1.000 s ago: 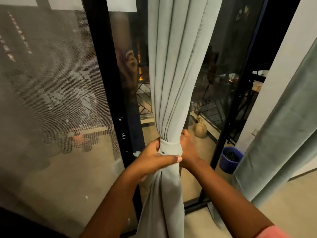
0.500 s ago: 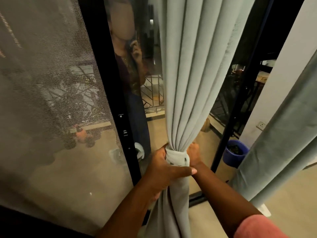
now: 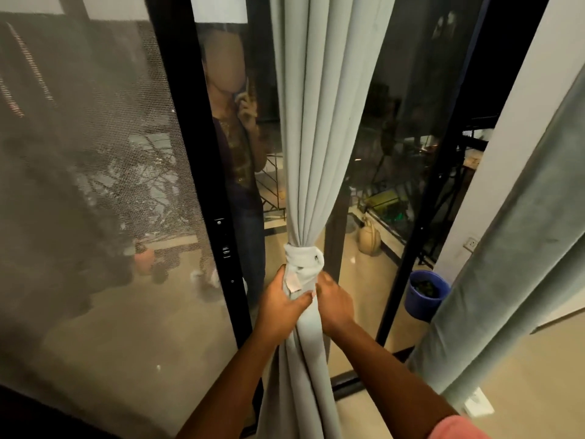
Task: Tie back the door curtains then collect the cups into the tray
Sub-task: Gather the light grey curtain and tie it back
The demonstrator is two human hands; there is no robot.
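At the centre of the frame the pale curtain (image 3: 319, 137) hangs gathered by a tie-back (image 3: 304, 259). Just below it, the left hand (image 3: 280, 304) and right hand (image 3: 335, 301) grip the bunched cloth (a small tag shows between them, I think). A blue pot (image 3: 425, 294) stands lower right.

The curtain (image 3: 319, 122) hides the right hand's (image 3: 335, 301) fingertips.
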